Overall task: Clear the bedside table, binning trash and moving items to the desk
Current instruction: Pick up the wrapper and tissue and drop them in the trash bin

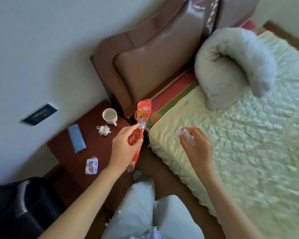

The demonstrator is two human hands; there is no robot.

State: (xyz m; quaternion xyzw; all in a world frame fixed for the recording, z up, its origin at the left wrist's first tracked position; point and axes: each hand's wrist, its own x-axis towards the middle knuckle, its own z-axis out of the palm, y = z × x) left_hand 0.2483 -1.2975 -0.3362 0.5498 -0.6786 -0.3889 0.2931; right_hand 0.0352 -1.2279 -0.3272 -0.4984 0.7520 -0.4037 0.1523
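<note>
My left hand [123,144] grips a long red snack wrapper [142,116] and holds it upright over the right edge of the dark red bedside table [62,149]. My right hand [195,144] is closed around a crumpled white tissue [186,135] above the corner of the bed. On the table lie a white mug [110,116], a small white crumpled wad [103,130], a flat blue case [76,138] and a small white biscuit packet [91,166].
A brown padded headboard [145,66] rises behind the table. The bed with a pale green quilt [240,144] and a rolled white blanket [231,66] fills the right side. A black bag [21,207] sits at lower left. A wall socket [39,114] is left of the table.
</note>
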